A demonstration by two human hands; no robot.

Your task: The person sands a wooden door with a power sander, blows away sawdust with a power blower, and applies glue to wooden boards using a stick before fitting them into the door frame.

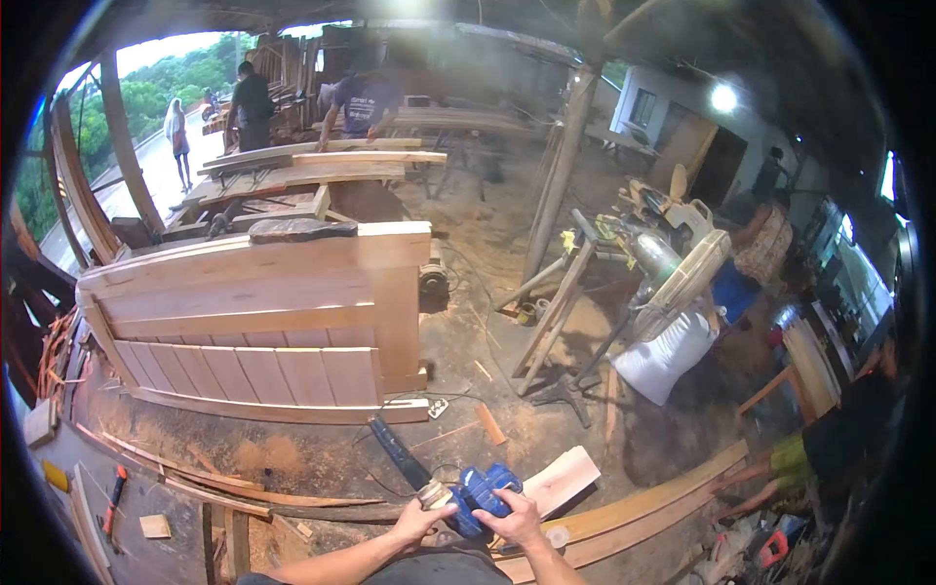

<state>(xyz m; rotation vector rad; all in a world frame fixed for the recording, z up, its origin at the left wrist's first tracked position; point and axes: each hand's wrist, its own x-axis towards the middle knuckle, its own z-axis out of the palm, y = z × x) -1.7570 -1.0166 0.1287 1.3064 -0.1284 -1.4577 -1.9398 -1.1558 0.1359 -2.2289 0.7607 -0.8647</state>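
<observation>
Sawdust covers the floor of an open-sided wood workshop, with trees showing beyond the left edge. Low in the middle of the view, one blue power tool is held close in front of the person's body, just above the floor and the timber lying there. Both hands are clamped on it. The left hand is wrapped around the pale end at the tool's left, and the right hand is closed over the blue body from above. The two hands are a little apart, with the tool between them. The tool's long axis runs from lower right to upper left, and one black hose carries that line on up and to the left. One short pale board lies just beyond and to the right of the tool, touching it or nearly so. Its length slants up to the right, and the right hand is the nearer of the two to it. One long curved plank sweeps across the floor beneath, to the right. One large slatted wooden panel stands well apart to the upper left. Three people work at the far benches, and one white sack leans by a stand at the right.
</observation>
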